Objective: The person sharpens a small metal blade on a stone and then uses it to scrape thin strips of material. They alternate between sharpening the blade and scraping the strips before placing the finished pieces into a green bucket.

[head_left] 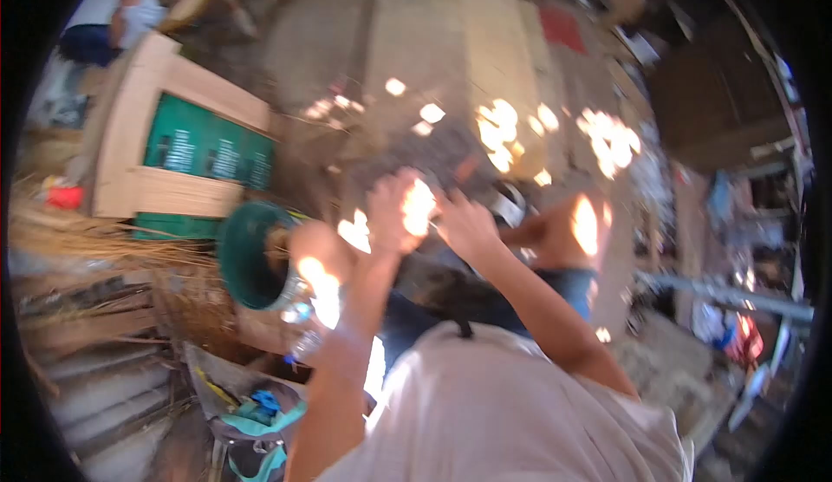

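Observation:
In the head view my left hand (397,215) and my right hand (468,226) are close together above my lap, with bright sun spots and motion blur over them. My left fingers are curled, and my right fingers are drawn together, pointing toward the left hand. Whatever they hold, if anything, is too small or blurred to name. Just beyond the hands lies a dark, flat surface (425,157), with a small orange-red thing (468,167) on it. A white rounded object (510,205) shows beside my right hand.
A green bucket (251,255) lies by my left knee. Behind it stands a wooden frame (117,161) with green printed panels (201,144). Bags with blue cloth (264,408) sit lower left. Boards (494,22) cover the floor ahead; another person (139,9) sits at the far left.

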A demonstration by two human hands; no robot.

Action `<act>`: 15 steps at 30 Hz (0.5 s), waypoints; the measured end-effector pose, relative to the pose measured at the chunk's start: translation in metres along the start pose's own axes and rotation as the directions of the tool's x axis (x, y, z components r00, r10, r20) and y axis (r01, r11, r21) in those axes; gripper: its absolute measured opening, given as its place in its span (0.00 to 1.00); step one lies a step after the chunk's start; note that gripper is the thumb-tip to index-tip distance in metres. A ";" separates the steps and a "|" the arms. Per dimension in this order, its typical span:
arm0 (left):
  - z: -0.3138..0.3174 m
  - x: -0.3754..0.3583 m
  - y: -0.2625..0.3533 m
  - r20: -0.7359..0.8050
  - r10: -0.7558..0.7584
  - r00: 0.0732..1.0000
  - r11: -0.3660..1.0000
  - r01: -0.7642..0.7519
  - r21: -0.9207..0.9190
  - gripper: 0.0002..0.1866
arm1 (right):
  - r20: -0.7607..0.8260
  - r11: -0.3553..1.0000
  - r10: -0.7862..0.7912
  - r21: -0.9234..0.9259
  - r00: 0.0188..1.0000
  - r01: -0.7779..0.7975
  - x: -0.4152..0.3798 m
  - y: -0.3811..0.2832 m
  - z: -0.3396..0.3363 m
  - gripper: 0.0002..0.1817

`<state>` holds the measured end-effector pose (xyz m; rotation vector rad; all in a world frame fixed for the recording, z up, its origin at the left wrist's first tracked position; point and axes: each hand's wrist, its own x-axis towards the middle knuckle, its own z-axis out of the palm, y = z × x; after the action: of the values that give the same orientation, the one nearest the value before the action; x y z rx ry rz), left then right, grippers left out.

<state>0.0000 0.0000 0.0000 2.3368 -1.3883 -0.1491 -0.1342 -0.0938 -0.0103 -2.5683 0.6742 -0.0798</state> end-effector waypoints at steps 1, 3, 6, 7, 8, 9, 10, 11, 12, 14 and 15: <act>0.018 0.001 -0.010 -0.057 0.029 0.998 0.999 -0.028 0.019 0.27 | -0.026 1.000 -0.003 0.000 1.000 0.003 -0.001 0.003 0.002 0.34; 0.030 -0.010 0.019 -0.090 0.036 0.995 0.976 -0.054 -0.210 0.29 | 0.035 0.986 0.024 -0.167 0.999 -0.018 -0.010 0.015 -0.026 0.31; 0.006 -0.007 -0.022 -0.043 0.120 0.992 0.993 -0.119 0.027 0.36 | -0.064 0.994 -0.044 -0.100 0.997 0.038 0.025 -0.019 -0.016 0.29; -0.001 -0.007 -0.024 -0.015 0.109 0.994 0.994 -0.109 0.017 0.39 | -0.090 0.993 -0.071 -0.097 0.993 0.062 0.018 -0.023 -0.015 0.29; 0.005 -0.011 -0.026 -0.041 0.119 0.992 0.992 -0.117 0.045 0.40 | -0.053 0.991 -0.050 -0.123 0.997 0.043 0.005 -0.025 -0.016 0.27; 0.003 -0.009 -0.024 -0.064 0.132 0.989 0.989 -0.128 0.070 0.41 | -0.018 0.988 -0.023 -0.153 1.000 0.020 0.003 -0.024 -0.019 0.24; 0.003 -0.009 -0.023 -0.077 0.132 0.988 0.989 -0.127 0.070 0.41 | -0.023 0.987 -0.031 -0.161 0.999 0.027 0.010 -0.021 -0.019 0.24; 0.005 -0.013 -0.021 -0.057 0.126 0.990 0.991 -0.122 0.061 0.40 | -0.034 0.987 -0.038 -0.157 0.999 0.032 0.015 -0.018 -0.014 0.25; 0.003 -0.013 -0.021 -0.036 0.124 0.992 0.991 -0.122 0.058 0.39 | -0.052 0.988 -0.046 -0.148 0.998 0.037 0.021 -0.019 -0.014 0.26; -0.003 -0.010 -0.019 -0.028 0.132 0.991 0.989 -0.130 0.072 0.38 | -0.056 0.991 -0.054 -0.124 0.997 0.047 0.023 -0.018 -0.018 0.25; -0.002 -0.009 -0.019 -0.007 0.132 0.991 0.989 -0.131 0.071 0.38 | -0.043 0.994 -0.053 -0.102 0.998 0.049 0.019 -0.020 -0.023 0.25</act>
<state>0.0116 0.0166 -0.0068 2.2888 -1.5600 -0.0480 -0.1127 -0.0980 0.0183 -2.6888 0.6448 -0.1250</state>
